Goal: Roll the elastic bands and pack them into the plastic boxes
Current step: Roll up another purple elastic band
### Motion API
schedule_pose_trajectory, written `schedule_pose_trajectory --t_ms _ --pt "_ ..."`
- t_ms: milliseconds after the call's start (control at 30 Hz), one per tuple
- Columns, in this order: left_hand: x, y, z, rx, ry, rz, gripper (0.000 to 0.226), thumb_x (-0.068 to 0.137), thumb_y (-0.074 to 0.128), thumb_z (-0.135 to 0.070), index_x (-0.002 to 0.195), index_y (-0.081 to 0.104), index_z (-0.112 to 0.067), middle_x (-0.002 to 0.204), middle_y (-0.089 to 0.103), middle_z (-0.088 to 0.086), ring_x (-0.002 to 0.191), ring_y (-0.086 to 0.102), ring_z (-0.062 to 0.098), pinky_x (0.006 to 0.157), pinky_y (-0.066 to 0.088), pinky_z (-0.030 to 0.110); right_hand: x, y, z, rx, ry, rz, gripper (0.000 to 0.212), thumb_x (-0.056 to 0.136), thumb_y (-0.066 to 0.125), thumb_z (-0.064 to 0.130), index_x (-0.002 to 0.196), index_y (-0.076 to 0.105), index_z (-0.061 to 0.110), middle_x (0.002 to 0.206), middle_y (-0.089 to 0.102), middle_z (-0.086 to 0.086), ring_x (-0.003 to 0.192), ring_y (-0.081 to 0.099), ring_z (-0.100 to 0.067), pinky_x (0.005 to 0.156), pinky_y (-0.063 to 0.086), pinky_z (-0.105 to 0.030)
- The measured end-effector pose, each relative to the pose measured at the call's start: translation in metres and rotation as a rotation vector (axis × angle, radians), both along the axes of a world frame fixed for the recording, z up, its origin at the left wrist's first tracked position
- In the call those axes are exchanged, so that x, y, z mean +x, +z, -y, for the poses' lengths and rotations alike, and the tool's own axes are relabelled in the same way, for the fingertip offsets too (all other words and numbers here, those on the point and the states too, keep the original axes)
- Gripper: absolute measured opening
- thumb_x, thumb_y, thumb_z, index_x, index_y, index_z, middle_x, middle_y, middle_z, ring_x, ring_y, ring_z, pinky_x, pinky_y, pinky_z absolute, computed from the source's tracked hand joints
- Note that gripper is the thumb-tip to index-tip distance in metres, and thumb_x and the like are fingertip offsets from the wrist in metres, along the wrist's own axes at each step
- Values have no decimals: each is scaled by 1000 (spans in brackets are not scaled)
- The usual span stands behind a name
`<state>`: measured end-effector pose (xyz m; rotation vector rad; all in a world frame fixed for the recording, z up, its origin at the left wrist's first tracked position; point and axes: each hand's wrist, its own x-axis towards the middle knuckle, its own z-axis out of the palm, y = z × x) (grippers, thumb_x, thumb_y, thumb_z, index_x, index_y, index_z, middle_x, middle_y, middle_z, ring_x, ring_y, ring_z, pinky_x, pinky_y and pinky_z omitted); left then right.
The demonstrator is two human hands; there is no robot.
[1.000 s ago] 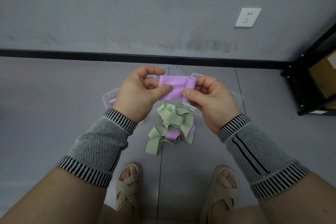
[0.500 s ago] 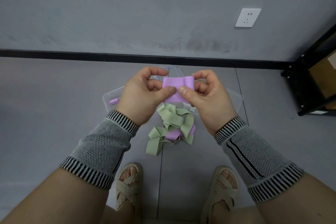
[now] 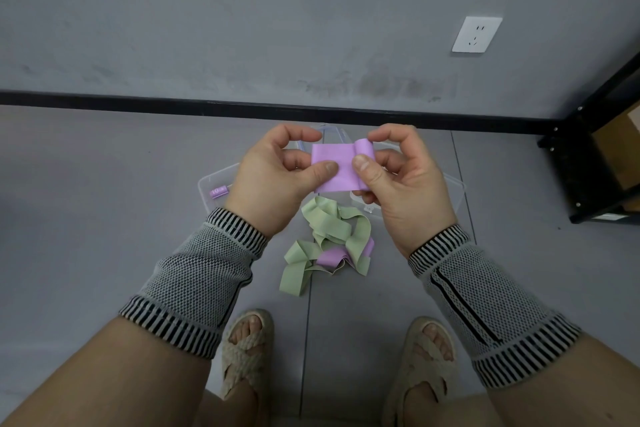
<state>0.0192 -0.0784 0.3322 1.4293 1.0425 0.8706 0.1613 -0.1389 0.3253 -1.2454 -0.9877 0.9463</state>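
Purple elastic band (image 3: 334, 168) pinched between both hands' fingers (image 3: 325, 168), rolled end rightward.

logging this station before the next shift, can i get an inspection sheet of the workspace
surface: grey tiled floor, bands and boxes lie on it.
job's things: purple band held in the air, rolled at its right end; loose pile of bands, green with some purple; clear plastic boxes behind the hands, a purple roll in the left one.
clutter: nothing seen.
grippers: left hand pinches the band's flat end; right hand pinches the rolled end.
cables: nothing seen.
surroundings: grey wall, white socket, black shelf frame at right.
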Motion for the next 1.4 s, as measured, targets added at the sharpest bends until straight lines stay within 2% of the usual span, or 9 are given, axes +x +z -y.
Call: schedule_pose_trajectory --t_ms 300,400,467,667,900,1000,1067,1300,1400 --pt "0 -1 -1 -8 3 12 29 77 73 -5 97 58 -21 61 67 -1 64 61 21 68 52 36 0 -4 -5 -11 -32 -40 7 86 67 17 91 62 21 66 63 2 62 62 -12 58 53 -31" --pt "0 -1 -1 -1 9 6 29 77 73 -5 97 58 -20 59 66 -3 60 58 15 64 51 29 1 -7 -7 -33 -28 -142 9 83 59 19 86 65 24 67 61 -2 66 58 -21 66 53 -48" --pt "0 1 -1 -1 9 6 29 77 73 -5 98 58 -19 57 66 -5 56 58 11 60 50 23 3 -8 -8 -43 -11 -132 16 79 57 15 88 65 25 66 61 0 66 59 -20 70 53 -52" --pt "2 0 0 -13 -4 19 29 78 72 -4 96 58 -21 61 68 -3 62 61 18 67 52 33 -1 -10 -6 -40 20 -56 26 88 59 -1 96 58 24 79 62 -4 68 62 -17 68 54 -39" --pt "6 2 4 -12 -2 18 27 77 73 -6 94 58 -20 59 67 -5 59 60 13 60 50 23 -4 -11 -6 -35 -34 -77 21 84 67 5 91 53 20 83 62 -5 66 61 -13 57 50 -25" --pt "7 2 5 -13 -6 24 29 77 71 0 93 57 -20 59 68 -5 57 60 11 60 51 23 -3 -14 -7 -20 -16 -112 2 85 64 20 86 62 20 83 64 0 71 62 -13 60 50 -26" --pt "7 3 5 -8 -10 26 30 77 71 2 93 57 -20 60 68 -5 58 61 12 61 51 24 -1 -16 -8 -32 0 -126 11 83 57 24 87 66 19 85 65 -5 74 62 -15 62 51 -28" --pt "6 3 5 -31 0 31 28 78 71 0 92 57 -20 61 69 -4 60 63 13 65 52 26 -4 -15 -6 19 -25 -109 15 85 66 3 83 58 16 77 62 6 67 59 -11 62 51 -25" --pt "8 3 6 -38 19 34 26 77 73 -4 92 58 -19 66 70 1 70 61 23 70 52 36 -7 -16 -7 14 -29 -129 15 85 66 3 80 59 16 79 65 5 72 63 -15 71 54 -35"
